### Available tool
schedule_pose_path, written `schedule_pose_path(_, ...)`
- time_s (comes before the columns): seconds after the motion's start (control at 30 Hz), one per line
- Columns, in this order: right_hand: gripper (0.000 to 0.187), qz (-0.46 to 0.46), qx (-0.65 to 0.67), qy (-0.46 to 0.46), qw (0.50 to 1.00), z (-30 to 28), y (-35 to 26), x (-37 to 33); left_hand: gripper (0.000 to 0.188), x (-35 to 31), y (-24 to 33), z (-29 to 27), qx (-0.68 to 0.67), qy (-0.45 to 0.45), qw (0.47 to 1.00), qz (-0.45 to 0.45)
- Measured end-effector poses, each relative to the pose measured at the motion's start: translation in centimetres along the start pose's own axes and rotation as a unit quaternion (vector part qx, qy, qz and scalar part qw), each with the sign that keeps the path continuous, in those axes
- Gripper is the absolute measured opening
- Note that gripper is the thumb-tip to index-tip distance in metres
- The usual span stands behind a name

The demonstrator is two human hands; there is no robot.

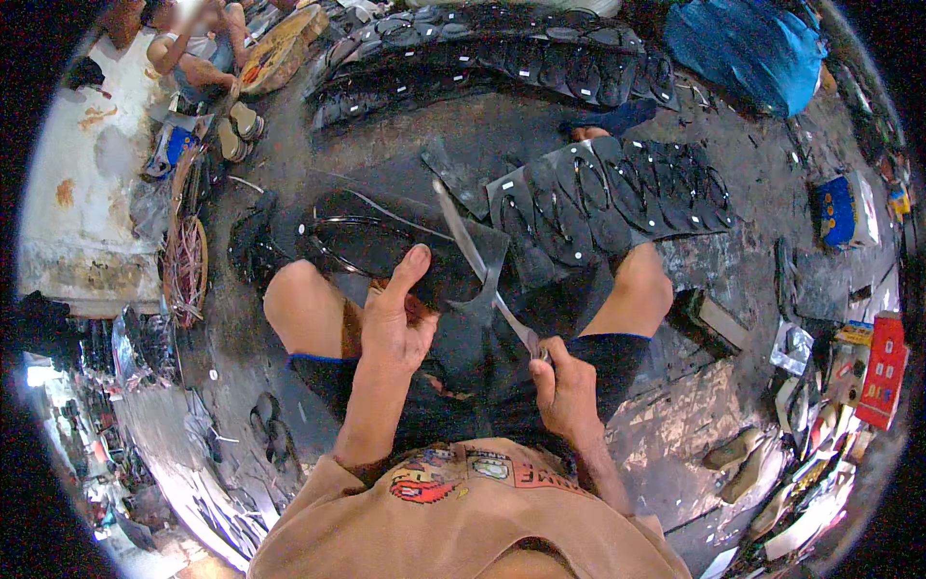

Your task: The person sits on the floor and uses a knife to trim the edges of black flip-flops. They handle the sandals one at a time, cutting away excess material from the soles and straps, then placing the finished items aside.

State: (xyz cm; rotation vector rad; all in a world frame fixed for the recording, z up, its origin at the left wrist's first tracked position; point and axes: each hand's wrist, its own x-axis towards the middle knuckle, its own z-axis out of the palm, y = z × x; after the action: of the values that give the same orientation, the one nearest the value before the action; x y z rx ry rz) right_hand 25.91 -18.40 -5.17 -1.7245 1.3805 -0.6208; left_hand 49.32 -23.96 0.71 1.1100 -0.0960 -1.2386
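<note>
My left hand (397, 318) grips a black flip-flop (362, 236) by its near edge, thumb on top. The flip-flop has a shiny strap and is still joined to a piece of black rubber sheet. My right hand (567, 391) is closed around the lower end of a long, thin knife (463, 236); its handle is mostly hidden by the fingers. The blade slants up and left, against the sheet's right edge, where a curled rubber strip (487, 289) hangs. Just right of it lies a black sheet bearing several strapped flip-flops (608, 207).
Long rows of black flip-flops (482, 58) lie at the far side. A blue bag (748, 53) is far right, with a blue-and-white box (849, 210) nearer. Beige shoes (738, 463) and a red box (878, 372) are at right. Another person (198, 58) sits far left.
</note>
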Motion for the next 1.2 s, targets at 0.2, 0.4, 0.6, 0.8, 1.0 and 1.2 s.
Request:
schedule_pose_path(0.2, 0.029, -0.017, -0.008, -0.133, 0.991, -3.2, -2.4, 3.0, 0.032, -2.8, -0.9, -2.1, 0.072, -0.049, 0.996, 0.003)
schedule_pose_path(0.4, 0.03, -0.032, 0.047, -0.211, 0.976, -1.4, -2.4, 3.1, 0.035, -4.6, -1.1, -3.8, 0.103, -0.016, 0.994, 0.002)
schedule_pose_path(0.6, 0.024, -0.127, 0.074, -0.147, 0.978, 2.2, -1.9, 5.1, 0.035, -5.8, 0.8, -3.3, 0.151, 0.042, 0.986, -0.048)
schedule_pose_path(0.8, 0.029, -0.131, 0.017, -0.085, 0.988, 5.7, -3.8, 12.1, 0.031, -6.8, 1.4, -3.4, 0.09, -0.003, 0.994, -0.057)
schedule_pose_path(1.0, 0.029, -0.213, -0.035, -0.036, 0.976, 8.3, -9.3, 23.5, 0.039, -6.6, 3.0, -7.1, 0.084, -0.004, 0.996, -0.03)
schedule_pose_path(1.2, 0.044, -0.092, -0.101, 0.049, 0.989, 5.5, -6.6, 34.1, 0.037, -7.9, 2.4, -5.2, 0.119, -0.042, 0.992, -0.002)
